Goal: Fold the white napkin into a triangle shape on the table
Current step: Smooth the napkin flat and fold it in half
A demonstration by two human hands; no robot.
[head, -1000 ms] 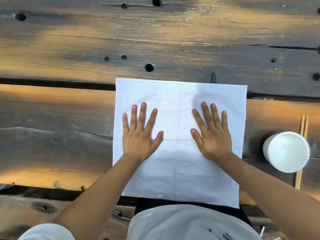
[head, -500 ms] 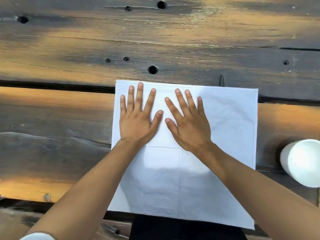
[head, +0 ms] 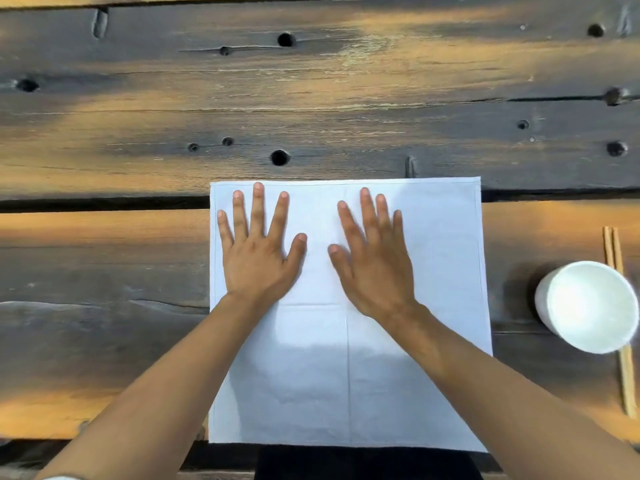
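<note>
The white napkin (head: pixel 446 271) lies flat and unfolded as a square on the dark wooden table (head: pixel 311 98), its near edge at the table's front. Faint creases cross its middle. My left hand (head: pixel 258 251) rests palm down on the napkin's far left part, fingers spread, fingertips near the far edge. My right hand (head: pixel 372 261) lies palm down beside it, just right of the napkin's centre line, fingers apart. Neither hand holds anything.
A white cup (head: pixel 587 306) stands to the right of the napkin, apart from it. A pair of wooden chopsticks (head: pixel 620 323) lies under and behind the cup. The table planks have gaps and several round holes.
Both hands slid from the napkin's middle toward its far edge, pressing it flat. The right hand first moved left toward the centre. The napkin stays unfolded.
</note>
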